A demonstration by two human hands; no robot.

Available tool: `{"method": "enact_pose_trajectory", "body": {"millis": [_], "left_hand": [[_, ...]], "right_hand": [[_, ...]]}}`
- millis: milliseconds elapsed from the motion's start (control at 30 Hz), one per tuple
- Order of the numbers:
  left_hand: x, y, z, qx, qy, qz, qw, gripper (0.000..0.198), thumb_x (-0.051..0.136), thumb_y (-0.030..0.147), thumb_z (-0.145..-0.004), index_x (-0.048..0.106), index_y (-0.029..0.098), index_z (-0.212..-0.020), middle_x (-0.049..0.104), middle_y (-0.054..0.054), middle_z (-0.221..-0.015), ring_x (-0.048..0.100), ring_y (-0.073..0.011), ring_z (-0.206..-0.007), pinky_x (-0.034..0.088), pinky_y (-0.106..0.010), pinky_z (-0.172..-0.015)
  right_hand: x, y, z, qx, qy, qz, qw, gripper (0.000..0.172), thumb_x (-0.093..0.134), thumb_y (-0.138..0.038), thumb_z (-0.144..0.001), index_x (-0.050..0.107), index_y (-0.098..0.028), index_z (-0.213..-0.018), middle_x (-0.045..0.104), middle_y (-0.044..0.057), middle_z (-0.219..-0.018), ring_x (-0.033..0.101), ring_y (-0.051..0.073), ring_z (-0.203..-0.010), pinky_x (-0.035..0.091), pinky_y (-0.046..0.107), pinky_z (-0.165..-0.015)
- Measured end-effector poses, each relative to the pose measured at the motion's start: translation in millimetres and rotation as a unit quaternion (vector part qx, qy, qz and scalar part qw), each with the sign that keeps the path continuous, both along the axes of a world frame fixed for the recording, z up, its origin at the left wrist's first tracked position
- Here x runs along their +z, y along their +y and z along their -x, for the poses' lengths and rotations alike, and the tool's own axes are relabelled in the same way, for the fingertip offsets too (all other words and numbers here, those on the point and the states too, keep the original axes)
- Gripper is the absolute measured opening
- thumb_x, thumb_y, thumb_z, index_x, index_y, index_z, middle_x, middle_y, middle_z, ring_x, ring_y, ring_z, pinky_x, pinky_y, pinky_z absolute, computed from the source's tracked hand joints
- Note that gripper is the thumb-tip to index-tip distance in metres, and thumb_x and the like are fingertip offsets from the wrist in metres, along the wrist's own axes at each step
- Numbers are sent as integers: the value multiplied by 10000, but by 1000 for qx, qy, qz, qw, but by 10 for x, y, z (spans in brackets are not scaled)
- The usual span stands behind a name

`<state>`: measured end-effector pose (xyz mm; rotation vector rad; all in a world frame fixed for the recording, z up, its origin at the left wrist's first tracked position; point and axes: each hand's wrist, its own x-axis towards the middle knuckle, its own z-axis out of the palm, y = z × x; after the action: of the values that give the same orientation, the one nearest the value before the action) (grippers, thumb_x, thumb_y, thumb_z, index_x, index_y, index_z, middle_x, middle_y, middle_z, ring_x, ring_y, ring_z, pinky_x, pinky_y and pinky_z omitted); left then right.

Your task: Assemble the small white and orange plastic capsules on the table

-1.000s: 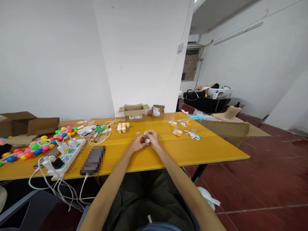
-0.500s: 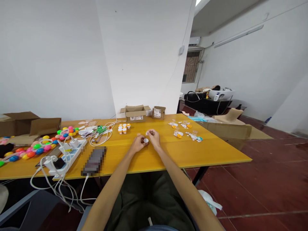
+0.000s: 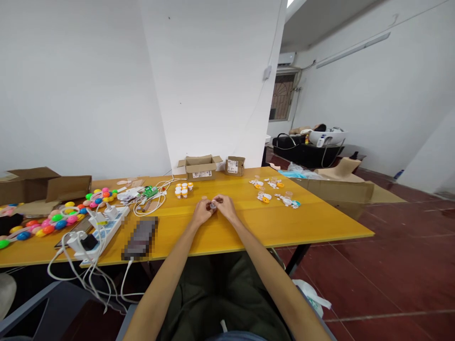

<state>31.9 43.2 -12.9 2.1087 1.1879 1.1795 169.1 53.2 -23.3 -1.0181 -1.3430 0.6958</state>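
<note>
- Small white cup sat between both hands, above the near-middle of the yellow table.
- Left hand gripped it, fingers curled round the side.
- Right hand had fingertips together at the cup's top; couldn't tell if they pinched anything.
- Clear cup stood just beyond the left hand.
- White-and-orange capped containers were clustered farther left.
- Loose plastic parts lay in four groups, right.
- Open carton stood at the back.

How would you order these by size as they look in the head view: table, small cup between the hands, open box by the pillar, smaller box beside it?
1. Table
2. Open box by the pillar
3. Smaller box
4. Small cup, partly covered
</note>
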Motion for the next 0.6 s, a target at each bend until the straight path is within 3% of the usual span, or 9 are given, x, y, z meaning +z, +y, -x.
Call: {"method": "enact_pose_trajectory", "body": {"millis": [367, 600], "left_hand": [[17, 4, 14, -9, -16, 22, 1000, 66, 710, 232, -688, 669, 182, -679, 646, 10, -662, 578, -164, -675, 460, -269, -663], [-3, 24, 16, -7, -15, 23, 1000, 80, 704, 234, -688, 656, 179, -656, 634, 17, -648, 572, -159, -672, 447, -259, -648]], "right_hand": [[36, -46, -2, 12, -45, -43, 998, 84, 663, -218, -662, 699, -244, -591, 704, -14, -603, 645, 191, -586, 521, 304, -610], [30, -33, -5, 17, -60, -70, 996, 108, 671, -195, -667, 721, -260, -597, 716, -12, -631, 655, 207, -637, 535, 330, -681]]}}
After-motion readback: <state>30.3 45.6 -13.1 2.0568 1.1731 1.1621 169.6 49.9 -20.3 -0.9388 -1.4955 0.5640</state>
